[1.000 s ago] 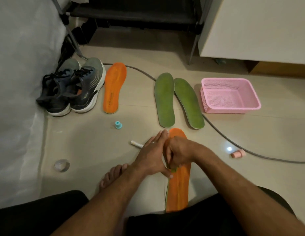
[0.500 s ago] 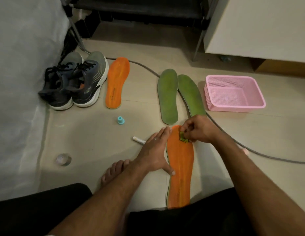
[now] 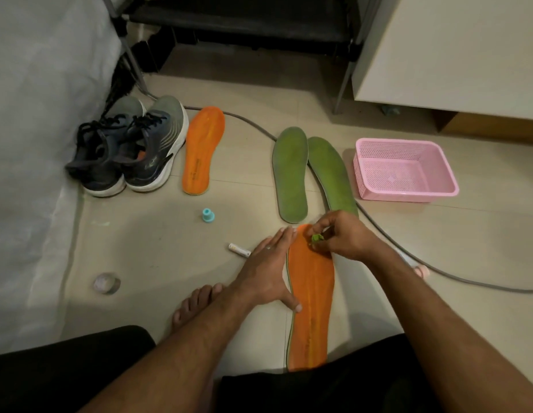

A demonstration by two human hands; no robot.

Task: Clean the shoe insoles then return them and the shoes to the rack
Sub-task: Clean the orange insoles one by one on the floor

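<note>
An orange insole [image 3: 311, 296] lies on the floor in front of me, toe end away. My left hand [image 3: 266, 275] lies flat along its left edge, fingers straight, thumb on the insole. My right hand [image 3: 339, 234] pinches a small green scrubber [image 3: 316, 238] and holds it against the insole's toe end. A second orange insole [image 3: 201, 150] lies beside a pair of dark running shoes [image 3: 131, 147] at the left. Two green insoles [image 3: 290, 171] [image 3: 331, 174] lie side by side in the middle.
A pink mesh basket [image 3: 405, 171] stands at the right. A grey cable [image 3: 438, 269] crosses the floor behind the insoles. A teal cap [image 3: 208, 216], a small white tube [image 3: 239, 249] and a tape roll [image 3: 106, 283] lie on the floor. The dark rack [image 3: 244, 22] stands at the back.
My right hand has moved from the middle of the insole up to its toe end with the scrubber. My left hand has stayed along the insole's left edge.
</note>
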